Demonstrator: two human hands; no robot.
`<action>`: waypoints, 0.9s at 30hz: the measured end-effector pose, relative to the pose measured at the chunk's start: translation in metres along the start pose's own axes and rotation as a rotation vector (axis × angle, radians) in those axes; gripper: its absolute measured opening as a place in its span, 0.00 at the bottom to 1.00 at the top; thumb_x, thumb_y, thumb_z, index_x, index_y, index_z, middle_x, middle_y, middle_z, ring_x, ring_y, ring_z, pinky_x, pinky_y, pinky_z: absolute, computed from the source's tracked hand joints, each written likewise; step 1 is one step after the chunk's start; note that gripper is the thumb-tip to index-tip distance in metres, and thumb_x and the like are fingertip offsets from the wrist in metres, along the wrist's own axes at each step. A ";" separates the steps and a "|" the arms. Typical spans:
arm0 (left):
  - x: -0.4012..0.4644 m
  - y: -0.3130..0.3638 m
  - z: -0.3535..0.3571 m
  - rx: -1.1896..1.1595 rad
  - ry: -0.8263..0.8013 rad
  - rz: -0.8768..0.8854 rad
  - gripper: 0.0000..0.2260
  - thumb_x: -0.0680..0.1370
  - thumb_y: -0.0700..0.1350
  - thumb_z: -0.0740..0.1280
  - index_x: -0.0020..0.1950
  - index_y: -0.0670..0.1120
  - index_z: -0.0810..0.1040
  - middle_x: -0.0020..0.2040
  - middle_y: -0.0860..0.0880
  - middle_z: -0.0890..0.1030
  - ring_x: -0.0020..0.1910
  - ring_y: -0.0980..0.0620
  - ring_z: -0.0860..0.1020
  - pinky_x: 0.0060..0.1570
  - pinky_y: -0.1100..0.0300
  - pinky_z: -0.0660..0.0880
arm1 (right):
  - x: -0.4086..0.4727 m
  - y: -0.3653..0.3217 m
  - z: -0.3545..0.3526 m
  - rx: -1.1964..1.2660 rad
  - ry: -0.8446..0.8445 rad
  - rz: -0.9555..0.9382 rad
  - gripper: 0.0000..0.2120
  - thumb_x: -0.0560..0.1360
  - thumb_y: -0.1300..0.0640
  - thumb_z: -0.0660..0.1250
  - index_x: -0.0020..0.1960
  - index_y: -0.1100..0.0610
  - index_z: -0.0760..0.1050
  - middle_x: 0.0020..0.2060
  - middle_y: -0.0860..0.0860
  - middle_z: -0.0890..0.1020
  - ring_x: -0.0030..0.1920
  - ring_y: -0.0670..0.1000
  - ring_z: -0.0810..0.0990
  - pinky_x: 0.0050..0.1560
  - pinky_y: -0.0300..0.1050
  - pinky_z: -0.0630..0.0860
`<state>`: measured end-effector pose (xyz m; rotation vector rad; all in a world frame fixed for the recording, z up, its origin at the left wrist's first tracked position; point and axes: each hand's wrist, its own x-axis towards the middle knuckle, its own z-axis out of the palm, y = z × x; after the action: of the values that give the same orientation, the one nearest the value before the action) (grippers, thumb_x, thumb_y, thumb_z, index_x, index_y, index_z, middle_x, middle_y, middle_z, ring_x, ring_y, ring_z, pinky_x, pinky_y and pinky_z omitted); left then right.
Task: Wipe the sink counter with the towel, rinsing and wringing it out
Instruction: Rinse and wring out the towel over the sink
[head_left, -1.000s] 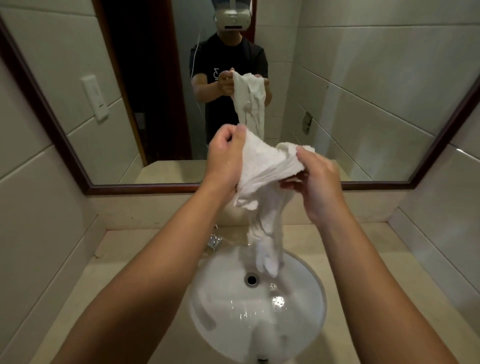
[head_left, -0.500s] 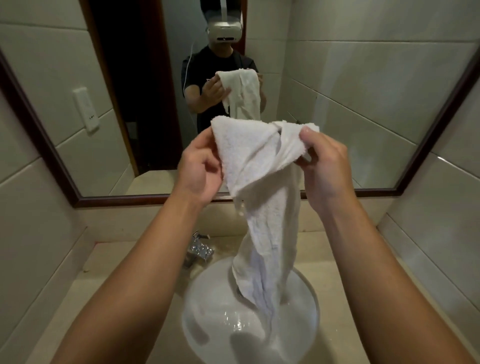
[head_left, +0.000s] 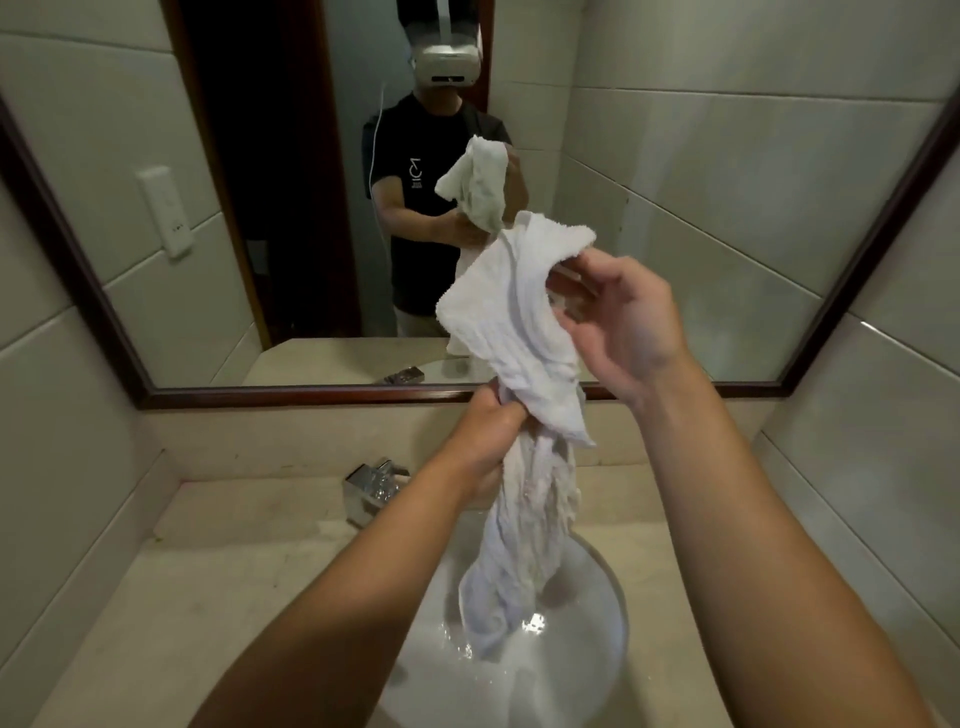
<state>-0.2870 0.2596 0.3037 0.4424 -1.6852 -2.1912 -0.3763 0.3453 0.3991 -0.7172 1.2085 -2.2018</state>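
Left hand (head_left: 491, 434) tight around the towel (head_left: 511, 322) mid-length, right hand (head_left: 626, 325) in a loose pinch on its top.

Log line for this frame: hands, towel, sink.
left hand: grips towel mid-length | right hand: holds towel top | towel tail: hanging into sink

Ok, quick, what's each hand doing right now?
Left hand: gripping the towel mid-length.
Right hand: pinching the towel's upper end.
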 end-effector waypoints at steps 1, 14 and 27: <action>0.002 0.005 0.000 -0.078 0.007 -0.005 0.11 0.81 0.34 0.59 0.57 0.43 0.79 0.52 0.42 0.84 0.51 0.45 0.82 0.54 0.49 0.79 | 0.000 0.007 -0.010 -0.060 0.068 0.007 0.14 0.76 0.61 0.60 0.57 0.60 0.79 0.49 0.52 0.82 0.46 0.49 0.80 0.48 0.42 0.74; 0.006 0.035 -0.031 -0.250 -0.090 -0.151 0.24 0.81 0.58 0.56 0.61 0.40 0.79 0.61 0.38 0.80 0.59 0.40 0.79 0.62 0.45 0.73 | -0.047 0.083 -0.054 -0.314 0.084 0.574 0.25 0.76 0.36 0.65 0.58 0.55 0.82 0.47 0.51 0.87 0.49 0.51 0.85 0.46 0.47 0.80; 0.010 0.065 -0.070 0.099 0.168 -0.199 0.17 0.81 0.54 0.58 0.57 0.45 0.80 0.54 0.42 0.83 0.54 0.43 0.81 0.53 0.50 0.78 | -0.039 0.083 -0.070 -0.630 0.479 0.268 0.19 0.79 0.44 0.62 0.49 0.60 0.81 0.45 0.56 0.85 0.45 0.56 0.82 0.49 0.51 0.77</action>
<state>-0.2600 0.1796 0.3488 0.8297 -1.7273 -2.1401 -0.3788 0.3738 0.2870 -0.2146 2.1491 -1.8131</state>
